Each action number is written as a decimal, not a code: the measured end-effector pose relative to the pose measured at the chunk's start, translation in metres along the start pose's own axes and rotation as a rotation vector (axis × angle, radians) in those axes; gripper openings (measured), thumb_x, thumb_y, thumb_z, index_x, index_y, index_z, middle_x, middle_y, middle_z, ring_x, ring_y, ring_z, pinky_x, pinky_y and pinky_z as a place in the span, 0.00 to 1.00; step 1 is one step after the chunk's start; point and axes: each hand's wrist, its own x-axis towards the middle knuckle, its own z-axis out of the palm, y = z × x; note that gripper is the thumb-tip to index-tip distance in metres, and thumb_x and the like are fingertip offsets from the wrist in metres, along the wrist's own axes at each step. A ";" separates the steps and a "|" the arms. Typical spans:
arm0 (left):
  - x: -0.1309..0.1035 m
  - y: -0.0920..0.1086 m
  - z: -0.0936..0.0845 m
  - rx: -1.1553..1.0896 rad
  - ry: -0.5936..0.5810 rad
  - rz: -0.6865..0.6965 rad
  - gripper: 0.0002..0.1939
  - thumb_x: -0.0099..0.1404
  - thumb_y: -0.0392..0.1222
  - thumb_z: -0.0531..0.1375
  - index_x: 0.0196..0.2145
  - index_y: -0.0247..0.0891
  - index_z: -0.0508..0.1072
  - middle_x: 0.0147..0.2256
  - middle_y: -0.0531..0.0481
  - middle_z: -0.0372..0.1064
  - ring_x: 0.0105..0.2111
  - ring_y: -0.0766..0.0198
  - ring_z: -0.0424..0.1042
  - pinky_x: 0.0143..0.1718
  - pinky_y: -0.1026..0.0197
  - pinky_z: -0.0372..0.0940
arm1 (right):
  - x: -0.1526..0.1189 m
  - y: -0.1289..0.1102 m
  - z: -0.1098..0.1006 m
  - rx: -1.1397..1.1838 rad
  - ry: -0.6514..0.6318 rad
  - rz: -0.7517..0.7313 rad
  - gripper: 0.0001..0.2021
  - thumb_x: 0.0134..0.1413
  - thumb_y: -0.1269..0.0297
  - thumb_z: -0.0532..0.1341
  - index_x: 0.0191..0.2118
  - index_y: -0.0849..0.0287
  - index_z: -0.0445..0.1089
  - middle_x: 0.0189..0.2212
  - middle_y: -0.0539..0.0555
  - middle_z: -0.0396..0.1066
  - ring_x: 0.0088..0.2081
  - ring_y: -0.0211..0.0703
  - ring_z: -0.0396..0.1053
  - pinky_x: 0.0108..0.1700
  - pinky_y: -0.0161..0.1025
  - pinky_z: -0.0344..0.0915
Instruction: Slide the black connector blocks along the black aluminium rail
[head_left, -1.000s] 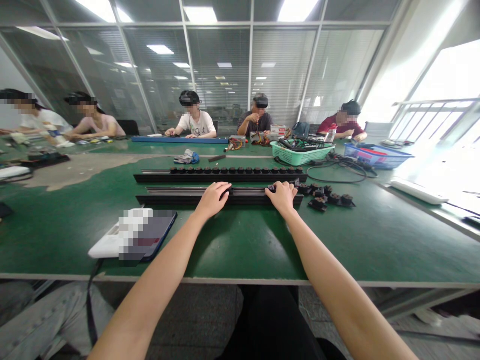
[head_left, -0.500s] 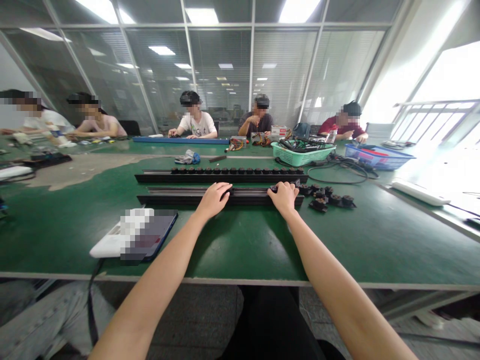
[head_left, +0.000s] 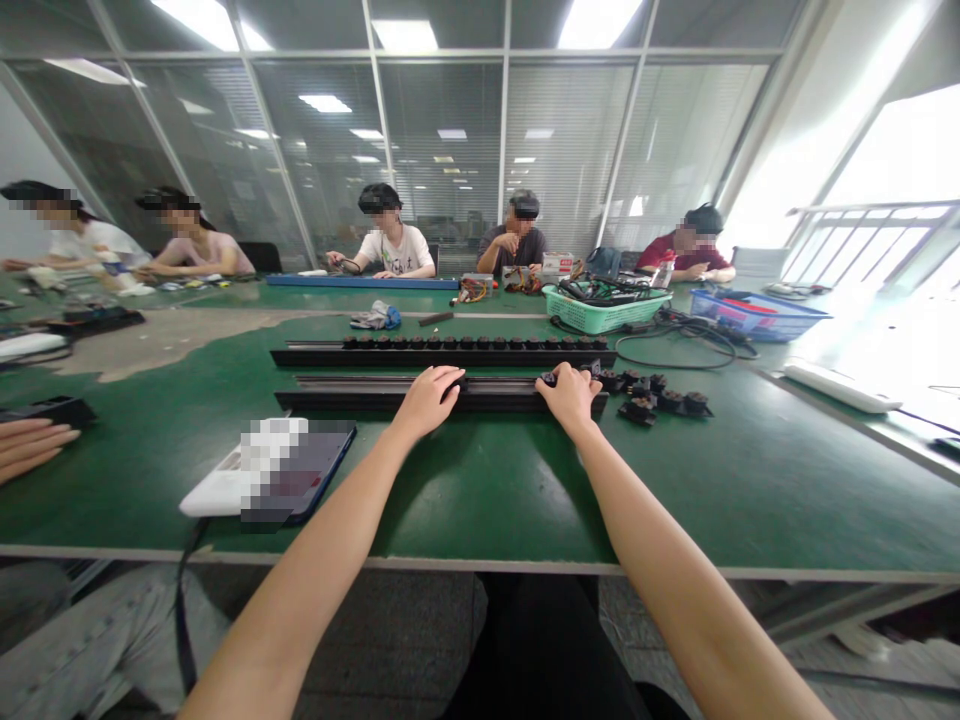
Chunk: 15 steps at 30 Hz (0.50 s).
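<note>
Black near rail [head_left: 510,402] is laid lengthwise on the green tabletop [head_left: 480,490], under both sets of fingers. Left fingers [head_left: 444,376] are curled over it around mid-length, a small dark piece [head_left: 462,381] at the tips; whether it is gripped can't be told. Right fingers [head_left: 579,378] are bent over the right end, thumb beside a black module [head_left: 549,379]; clenched or just pressing, can't be told. Far rail [head_left: 442,357] is set just beyond the fingers, topped by a row of modules [head_left: 476,343]. Loose modules [head_left: 637,408] are scattered just right of the right fingers.

Handling, as judged: rail best steadied flat by the left fingers, module best squared to the channel before any force is applied. Push best kept low and in line with the rail; if tilted, jamming is likely. Fingertips best held clear of the rail edge.
</note>
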 end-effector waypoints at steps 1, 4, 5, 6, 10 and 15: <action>0.000 0.000 0.000 0.000 -0.002 -0.001 0.21 0.74 0.42 0.51 0.59 0.41 0.74 0.58 0.44 0.73 0.59 0.54 0.71 0.69 0.42 0.57 | 0.000 0.000 0.000 0.000 0.000 0.006 0.17 0.61 0.53 0.57 0.49 0.60 0.69 0.47 0.64 0.75 0.55 0.61 0.61 0.54 0.53 0.49; 0.000 -0.001 0.001 -0.001 -0.003 0.000 0.21 0.74 0.42 0.51 0.59 0.42 0.74 0.58 0.45 0.73 0.59 0.54 0.71 0.69 0.41 0.57 | 0.000 0.000 -0.001 0.000 -0.002 0.021 0.17 0.61 0.54 0.58 0.49 0.61 0.68 0.48 0.65 0.75 0.55 0.62 0.61 0.55 0.53 0.49; 0.000 -0.001 0.001 -0.001 -0.002 0.002 0.21 0.74 0.42 0.51 0.59 0.41 0.74 0.58 0.44 0.73 0.59 0.54 0.71 0.69 0.42 0.58 | 0.000 0.000 -0.001 0.000 -0.003 0.025 0.18 0.61 0.54 0.58 0.49 0.62 0.67 0.48 0.66 0.74 0.55 0.62 0.61 0.55 0.53 0.49; 0.000 -0.001 0.001 0.000 -0.001 0.006 0.21 0.74 0.42 0.51 0.59 0.40 0.74 0.58 0.44 0.73 0.59 0.53 0.71 0.69 0.42 0.58 | 0.000 0.000 -0.002 0.001 -0.004 0.028 0.17 0.61 0.54 0.58 0.49 0.62 0.67 0.49 0.66 0.74 0.55 0.63 0.61 0.55 0.53 0.49; 0.000 -0.001 0.001 0.000 0.001 0.012 0.21 0.74 0.42 0.51 0.58 0.39 0.74 0.57 0.43 0.73 0.59 0.53 0.71 0.68 0.43 0.58 | -0.002 0.001 -0.003 0.003 0.003 0.039 0.17 0.61 0.55 0.57 0.49 0.61 0.67 0.50 0.67 0.73 0.56 0.64 0.61 0.54 0.53 0.50; 0.000 -0.002 0.001 0.001 0.005 0.007 0.21 0.74 0.42 0.51 0.59 0.41 0.74 0.58 0.44 0.73 0.59 0.54 0.70 0.69 0.42 0.58 | -0.001 0.002 -0.003 0.000 0.012 0.060 0.17 0.60 0.55 0.58 0.48 0.61 0.66 0.50 0.68 0.73 0.56 0.65 0.61 0.54 0.53 0.51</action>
